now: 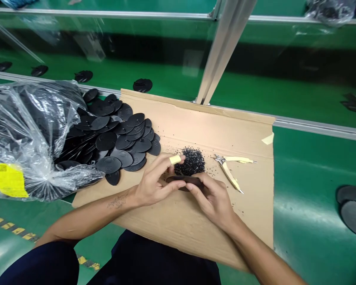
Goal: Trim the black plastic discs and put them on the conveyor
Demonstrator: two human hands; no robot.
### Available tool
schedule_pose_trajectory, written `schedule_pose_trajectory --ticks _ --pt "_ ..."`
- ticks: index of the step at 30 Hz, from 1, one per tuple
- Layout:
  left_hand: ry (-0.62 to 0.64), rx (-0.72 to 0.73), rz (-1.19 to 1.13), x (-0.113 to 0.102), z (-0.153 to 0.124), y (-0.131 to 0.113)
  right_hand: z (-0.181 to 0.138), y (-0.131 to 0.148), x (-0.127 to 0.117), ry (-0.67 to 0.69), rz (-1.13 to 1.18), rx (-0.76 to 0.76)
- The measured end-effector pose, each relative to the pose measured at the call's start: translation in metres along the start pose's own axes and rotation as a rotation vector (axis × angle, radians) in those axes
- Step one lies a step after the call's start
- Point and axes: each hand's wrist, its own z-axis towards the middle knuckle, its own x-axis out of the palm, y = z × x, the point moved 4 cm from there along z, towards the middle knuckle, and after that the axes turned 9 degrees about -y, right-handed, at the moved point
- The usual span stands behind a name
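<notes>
A thin black oval disc (pixel 180 182) is held nearly edge-on between my two hands above the cardboard. My left hand (pixel 158 180), with yellow tape round one finger, pinches the disc's left part, thumb on the near side. At the other end, my right hand (pixel 212 196) grips it with thumb and fingers. Just beyond the disc lies a heap of small black plastic bits (pixel 192 160). To the right of the heap rest nippers (pixel 230 170) with pale yellow handles, spread apart. Left of my hands, many similar discs (pixel 124 138) lie in an overlapping pile.
A clear plastic bag (pixel 32 130) with a yellow label bulges at the left. The cardboard sheet (pixel 243 221) covers part of the green surface. A metal post (pixel 222 51) rises behind it. Curved black pieces (pixel 354 208) lie at the far right.
</notes>
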Motion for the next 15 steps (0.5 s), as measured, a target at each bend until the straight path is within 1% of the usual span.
schedule_pose_trajectory --ticks 2,4,9,11,15 --pt "0.043 -0.066 -0.108 0.0010 0.0018 0.0012 0.0000 0.0029 -0.0003 0.002 -0.026 -0.065" --pt "0.074 -0.086 -0.176 0.0012 0.0036 0.0004 -0.0006 0.0045 -0.0004 -0.003 -0.041 -0.126" --pt "0.129 -0.051 -0.238 0.0008 0.0058 -0.0031 -0.0032 0.0058 -0.0001 -0.027 -0.042 -0.292" --pt "0.133 -0.015 -0.236 0.0004 0.0059 -0.0037 -0.0037 0.0048 0.0009 -0.015 -0.035 -0.310" --pt "0.139 0.037 -0.212 0.0006 0.0065 -0.0034 -0.0037 0.0032 0.0020 -0.007 -0.048 -0.297"
